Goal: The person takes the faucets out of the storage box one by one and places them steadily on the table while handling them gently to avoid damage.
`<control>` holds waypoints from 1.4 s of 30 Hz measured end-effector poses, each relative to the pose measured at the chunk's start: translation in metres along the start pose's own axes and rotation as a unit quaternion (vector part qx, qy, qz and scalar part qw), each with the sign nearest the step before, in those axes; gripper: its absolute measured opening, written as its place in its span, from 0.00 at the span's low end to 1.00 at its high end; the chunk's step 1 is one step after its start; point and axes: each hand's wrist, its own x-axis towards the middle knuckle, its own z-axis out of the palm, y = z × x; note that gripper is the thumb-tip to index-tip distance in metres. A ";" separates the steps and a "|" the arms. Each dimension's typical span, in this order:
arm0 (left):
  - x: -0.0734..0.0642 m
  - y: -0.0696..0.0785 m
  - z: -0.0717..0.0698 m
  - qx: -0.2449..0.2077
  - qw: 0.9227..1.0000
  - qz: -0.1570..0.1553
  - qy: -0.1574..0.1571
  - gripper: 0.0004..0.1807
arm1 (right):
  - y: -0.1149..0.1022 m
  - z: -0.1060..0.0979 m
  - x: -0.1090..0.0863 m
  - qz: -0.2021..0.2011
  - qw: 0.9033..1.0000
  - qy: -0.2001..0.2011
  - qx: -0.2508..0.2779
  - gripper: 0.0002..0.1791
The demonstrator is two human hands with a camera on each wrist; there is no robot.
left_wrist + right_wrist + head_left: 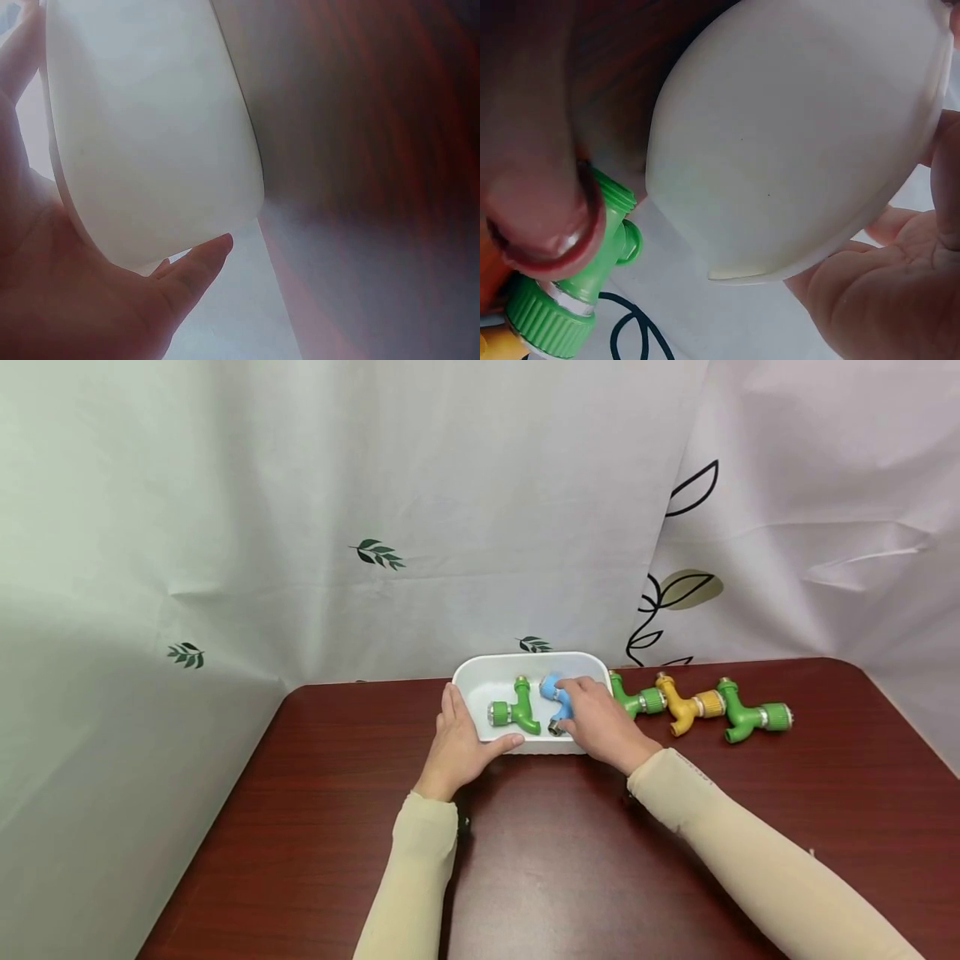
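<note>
A white plastic tray [480, 670] stands near the table's back edge, a green tap [522, 703] lying in its left half. My left hand [455, 752] holds the tray by its front left corner, fingers along the left side and thumb at the front rim. The left wrist view shows this hand [82, 277] against the tray's outer wall [150, 135]. Over the tray's right half, my right hand [600, 720] pinches a blue tap [550, 687], its metal threaded end pointing toward the front rim. The fingers hide part of the blue tap.
To the tray's right, a green tap [643, 701], a yellow tap [681, 706] and another green tap [742, 713] lie in a row on the dark red wooden table [555, 877]. Behind the table hangs a pale curtain [480, 527] with leaf prints.
</note>
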 end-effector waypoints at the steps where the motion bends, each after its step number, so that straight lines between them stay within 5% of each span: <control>1: 0.000 0.000 0.000 0.000 1.000 -0.001 -0.001 0.75 | 0.000 0.001 0.001 0.001 1.000 -0.003 0.001 0.31; 18: 0.000 -0.001 0.000 0.000 1.000 0.005 0.006 0.74 | -0.004 0.005 0.020 -0.041 0.995 -0.061 -0.068 0.31; 30: 0.001 0.000 0.000 -0.001 1.000 0.003 -0.001 0.74 | 0.004 0.003 0.027 -0.013 0.987 -0.148 -0.058 0.31; 42: 0.001 0.001 0.000 -0.001 1.000 0.003 0.001 0.73 | 0.007 0.004 0.030 -0.054 0.988 -0.129 -0.064 0.12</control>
